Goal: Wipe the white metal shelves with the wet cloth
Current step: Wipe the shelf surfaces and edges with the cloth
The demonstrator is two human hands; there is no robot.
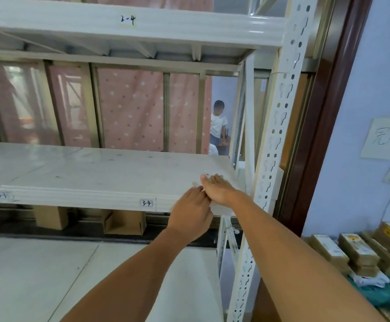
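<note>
The white cloth point(221, 209) lies at the right end of the middle white metal shelf point(96, 173), the one with a small "3-4" label on its front lip. The cloth is almost wholly hidden under both hands, and only a pale corner shows, draped over the lip between the two wrists.

The right hand point(217, 188) rests palm down on the shelf top, fingers straight and together, pressing on the cloth and gripping nothing. Its forearm runs in from the lower right, close beside the perforated white upright post point(273, 159).

The left hand point(190, 213) lies with its back to the camera against the front lip. Its fingers reach up to the edge and touch the right hand. Its thumb is hidden, so I cannot tell whether it pinches the cloth.
</note>
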